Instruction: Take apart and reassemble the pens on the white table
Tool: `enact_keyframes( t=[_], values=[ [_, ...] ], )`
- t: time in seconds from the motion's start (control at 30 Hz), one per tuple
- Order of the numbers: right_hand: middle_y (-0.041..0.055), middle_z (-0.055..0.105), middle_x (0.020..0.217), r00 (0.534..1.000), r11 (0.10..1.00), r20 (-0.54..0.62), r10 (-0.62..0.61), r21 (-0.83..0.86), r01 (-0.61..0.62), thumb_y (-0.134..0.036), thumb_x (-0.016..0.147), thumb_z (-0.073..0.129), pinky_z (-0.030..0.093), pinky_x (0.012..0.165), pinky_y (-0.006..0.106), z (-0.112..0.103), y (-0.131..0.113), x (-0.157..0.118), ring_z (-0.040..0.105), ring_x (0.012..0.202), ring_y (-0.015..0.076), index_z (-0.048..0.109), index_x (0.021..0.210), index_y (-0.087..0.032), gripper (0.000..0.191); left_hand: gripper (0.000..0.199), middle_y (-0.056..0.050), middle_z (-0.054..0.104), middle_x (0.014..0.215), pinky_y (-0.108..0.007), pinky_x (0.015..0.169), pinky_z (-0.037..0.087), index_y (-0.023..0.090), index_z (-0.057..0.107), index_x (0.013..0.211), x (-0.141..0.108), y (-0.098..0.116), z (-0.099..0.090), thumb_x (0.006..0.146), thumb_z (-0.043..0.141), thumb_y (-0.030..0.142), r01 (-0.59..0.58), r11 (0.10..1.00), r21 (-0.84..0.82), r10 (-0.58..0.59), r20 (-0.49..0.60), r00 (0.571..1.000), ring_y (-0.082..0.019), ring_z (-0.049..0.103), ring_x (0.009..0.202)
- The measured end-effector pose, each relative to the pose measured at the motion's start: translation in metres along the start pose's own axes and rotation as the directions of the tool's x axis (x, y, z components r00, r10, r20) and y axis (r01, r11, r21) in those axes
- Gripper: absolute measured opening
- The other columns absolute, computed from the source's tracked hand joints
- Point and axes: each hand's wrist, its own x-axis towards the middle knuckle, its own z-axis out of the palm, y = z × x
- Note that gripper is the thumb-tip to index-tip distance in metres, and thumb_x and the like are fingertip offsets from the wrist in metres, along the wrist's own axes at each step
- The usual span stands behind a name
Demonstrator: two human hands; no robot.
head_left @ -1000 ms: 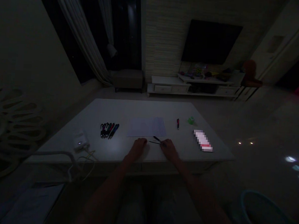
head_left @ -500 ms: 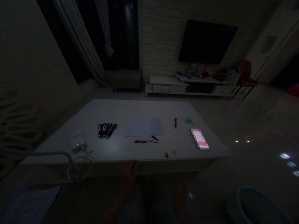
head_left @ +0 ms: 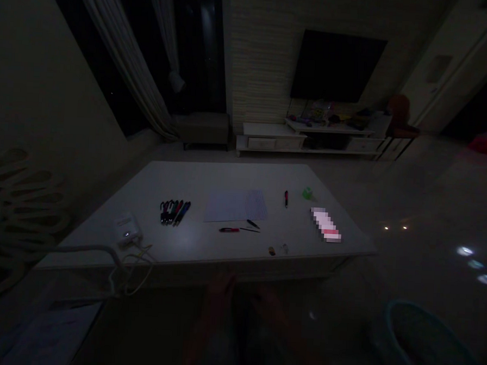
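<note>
In the dim head view my left hand point(head_left: 220, 286) is below the near edge of the white table point(head_left: 227, 173). My right hand point(head_left: 267, 299) is close beside it, over my lap. Both hands are dark, and their fingers cannot be made out. On the table lie sheets of paper point(head_left: 228, 205). Just in front of them are a red and black pen part point(head_left: 229, 230), a thin refill point(head_left: 249, 230) and a black pen piece point(head_left: 253, 224). Another red and black pen point(head_left: 285, 199) lies to the right. A row of several pens point(head_left: 174, 212) sits on the left.
A lit phone point(head_left: 325, 225) and a small green object point(head_left: 307, 193) lie at the table's right. Two small scraps point(head_left: 271, 251) are near the front edge. A white box point(head_left: 127, 229) with cables stands left. A teal-rimmed basket point(head_left: 389, 315) is on the floor at right.
My left hand has come down off the table edge and slightly right. My right hand has moved left and up toward it. The things on the table stay where they were.
</note>
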Motion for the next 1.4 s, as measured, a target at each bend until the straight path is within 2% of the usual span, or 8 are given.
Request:
enact_keyframes(
  t=[0.07, 0.13, 0.2, 0.33, 0.47, 0.67, 0.9, 1.4],
  values=[
    [0.0053, 0.066, 0.087, 0.994, 0.995, -0.055, -0.094, 0.038, 0.097, -0.026, 0.082, 0.048, 0.048, 0.074, 0.032, -0.022, -0.017, 0.048, 0.06, 0.081, 0.0194, 0.066, 0.089, -0.024, 0.019, 0.029, -0.006, 0.065, 0.102, -0.039, 0.09, 0.045, 0.025, 0.061, 0.106, 0.052, 0.005, -0.022, 0.089, 0.038, 0.03, -0.069, 0.995, 0.065, 0.08, -0.17, 0.982, -0.02, 0.057, 0.098],
    [0.0069, 0.062, 0.084, 0.969, 0.993, -0.217, -0.118, -0.005, 0.119, -0.025, 0.083, 0.05, 0.046, 0.078, 0.032, -0.04, -0.026, 0.098, 0.057, 0.085, 0.0199, 0.066, 0.084, -0.021, 0.017, 0.026, -0.008, 0.062, 0.107, -0.04, 0.091, 0.041, 0.024, 0.06, 0.108, 0.098, 0.005, -0.036, 0.087, 0.045, 0.029, -0.095, 0.983, 0.155, 0.13, -0.231, 0.964, -0.022, 0.053, 0.103],
    [0.0081, 0.06, 0.09, 0.946, 0.995, -0.31, -0.092, -0.072, 0.073, -0.024, 0.08, 0.056, 0.044, 0.081, 0.034, -0.048, -0.027, 0.14, 0.054, 0.091, 0.0214, 0.065, 0.09, -0.02, 0.014, 0.03, -0.009, 0.059, 0.111, -0.039, 0.088, 0.041, 0.022, 0.059, 0.11, 0.132, 0.0, -0.04, 0.082, 0.056, 0.031, -0.076, 0.972, 0.223, 0.124, -0.214, 0.969, -0.024, 0.051, 0.104],
    [0.0092, 0.058, 0.09, 0.968, 0.985, -0.248, -0.042, -0.172, -0.001, -0.024, 0.076, 0.063, 0.043, 0.077, 0.032, -0.039, -0.016, 0.185, 0.053, 0.087, 0.0216, 0.067, 0.085, -0.019, 0.011, 0.02, -0.008, 0.059, 0.105, -0.035, 0.081, 0.041, 0.021, 0.064, 0.094, 0.159, -0.012, -0.031, 0.078, 0.061, 0.034, -0.062, 0.954, 0.292, 0.092, -0.09, 0.992, -0.023, 0.052, 0.098],
    [0.0098, 0.059, 0.085, 0.97, 0.973, -0.241, -0.031, -0.228, -0.026, -0.025, 0.079, 0.06, 0.039, 0.074, 0.031, -0.027, -0.009, 0.191, 0.052, 0.085, 0.0217, 0.066, 0.077, -0.019, 0.008, 0.015, -0.006, 0.063, 0.092, -0.035, 0.081, 0.04, 0.019, 0.062, 0.084, 0.16, -0.017, -0.022, 0.082, 0.056, 0.033, -0.071, 0.965, 0.254, 0.096, -0.089, 0.991, -0.021, 0.054, 0.093],
    [0.0091, 0.062, 0.085, 0.953, 0.982, -0.301, -0.025, -0.187, -0.033, -0.017, 0.085, 0.049, 0.036, 0.076, 0.032, -0.027, -0.013, 0.185, 0.052, 0.086, 0.0217, 0.062, 0.087, -0.016, 0.013, 0.022, -0.007, 0.065, 0.096, -0.033, 0.08, 0.044, 0.016, 0.056, 0.104, 0.159, -0.022, -0.019, 0.088, 0.04, 0.018, -0.076, 0.997, 0.021, 0.078, -0.213, 0.974, -0.017, 0.059, 0.088],
    [0.0071, 0.066, 0.095, 0.942, 0.952, -0.193, -0.276, -0.193, 0.239, -0.008, 0.083, 0.045, 0.035, 0.081, 0.032, -0.031, -0.022, 0.176, 0.054, 0.092, 0.0197, 0.063, 0.101, -0.019, 0.028, 0.023, -0.006, 0.063, 0.1, -0.035, 0.087, 0.045, 0.019, 0.058, 0.101, 0.155, -0.025, -0.018, 0.085, 0.043, 0.013, -0.163, 0.985, 0.06, 0.172, -0.18, 0.969, -0.018, 0.056, 0.097],
    [0.0077, 0.066, 0.095, 0.928, 0.932, -0.187, -0.322, -0.237, 0.275, -0.009, 0.084, 0.045, 0.036, 0.082, 0.034, -0.03, -0.018, 0.175, 0.052, 0.092, 0.0211, 0.064, 0.102, -0.02, 0.029, 0.024, -0.005, 0.061, 0.099, -0.035, 0.087, 0.045, 0.019, 0.057, 0.101, 0.155, -0.023, -0.018, 0.084, 0.042, 0.01, -0.188, 0.981, 0.055, 0.194, -0.143, 0.971, -0.017, 0.055, 0.097]
  ],
)
